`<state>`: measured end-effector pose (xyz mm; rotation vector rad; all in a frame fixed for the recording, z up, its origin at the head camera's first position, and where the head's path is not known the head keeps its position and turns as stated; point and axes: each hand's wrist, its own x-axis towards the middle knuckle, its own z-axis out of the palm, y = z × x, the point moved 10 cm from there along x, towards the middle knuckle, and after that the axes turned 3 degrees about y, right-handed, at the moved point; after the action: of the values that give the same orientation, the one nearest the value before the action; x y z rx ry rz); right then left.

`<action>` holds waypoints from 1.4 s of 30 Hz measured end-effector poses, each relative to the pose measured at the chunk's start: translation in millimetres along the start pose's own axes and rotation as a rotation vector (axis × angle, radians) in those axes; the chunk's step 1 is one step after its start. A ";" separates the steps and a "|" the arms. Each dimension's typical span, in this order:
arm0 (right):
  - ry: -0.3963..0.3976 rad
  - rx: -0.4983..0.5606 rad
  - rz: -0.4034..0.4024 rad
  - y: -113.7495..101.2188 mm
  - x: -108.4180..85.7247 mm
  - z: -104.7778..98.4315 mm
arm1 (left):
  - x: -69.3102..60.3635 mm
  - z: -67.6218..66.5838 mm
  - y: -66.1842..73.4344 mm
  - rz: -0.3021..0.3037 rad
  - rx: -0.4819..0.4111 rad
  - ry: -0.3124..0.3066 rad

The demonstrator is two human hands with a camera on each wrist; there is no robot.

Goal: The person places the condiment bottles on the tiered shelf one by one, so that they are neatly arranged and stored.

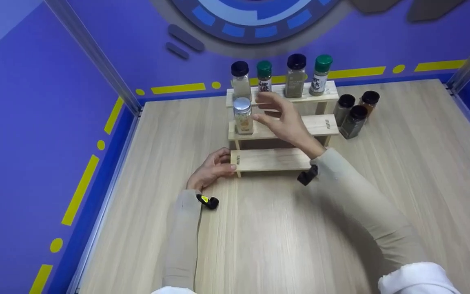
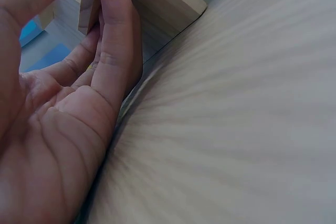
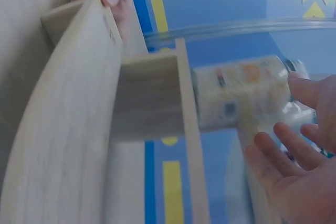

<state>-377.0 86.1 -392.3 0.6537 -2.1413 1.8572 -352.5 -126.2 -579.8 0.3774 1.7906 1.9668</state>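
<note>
A three-step wooden spice rack stands on the table. My left hand grips the left end of its lowest step, thumb on top and fingers around the end. In the left wrist view the fingers bend around the wooden end piece. On the left of the middle step stands a clear spice jar with a silver lid and pale contents. My right hand hovers just right of it, fingers spread and loosely bent. The right wrist view shows the thumb by the jar's lid; contact is unclear.
Along the top step stand a black-lidded jar, a green-lidded jar, a taller black-lidded jar and another green-lidded jar. Three dark-lidded jars cluster right of the rack. Blue walls enclose the table.
</note>
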 end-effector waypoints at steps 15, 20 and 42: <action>0.232 -0.166 -0.085 -3.5 -32.2 -122.7 | -1.0 -3.7 -2.3 -0.023 -0.023 0.011; 0.366 -0.231 -0.116 -6.7 -48.3 -162.0 | -0.6 -3.4 -2.6 -0.028 -0.021 0.015; 0.432 -0.297 0.147 79.9 -87.7 -247.6 | 1.8 -1.3 1.5 -0.008 -0.005 0.006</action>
<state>-366.4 351.9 -460.2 0.0260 -2.1427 1.5205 -354.9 -126.5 -578.7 0.3621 1.7878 1.9683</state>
